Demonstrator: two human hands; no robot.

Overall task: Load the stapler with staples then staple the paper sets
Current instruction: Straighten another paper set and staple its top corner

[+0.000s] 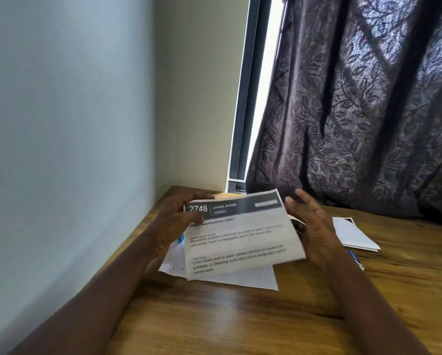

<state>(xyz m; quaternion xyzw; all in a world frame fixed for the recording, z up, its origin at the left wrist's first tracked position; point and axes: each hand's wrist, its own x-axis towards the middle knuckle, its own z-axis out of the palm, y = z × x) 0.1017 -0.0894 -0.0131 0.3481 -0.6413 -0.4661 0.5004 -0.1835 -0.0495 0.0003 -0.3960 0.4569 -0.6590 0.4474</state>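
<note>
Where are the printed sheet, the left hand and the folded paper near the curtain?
Printed sheet (240,239): head view, middle of its printed face.
Left hand (175,221): head view, back of the hand.
Folded paper (353,235): head view, its white top face.

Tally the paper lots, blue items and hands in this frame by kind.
Paper lots: 3 (printed sheet, white sheets beneath it, paper set at right)
Blue items, partly hidden: 2 (left blue item, right blue item)
Hands: 2 (left hand, right hand)
Total: 7
</note>
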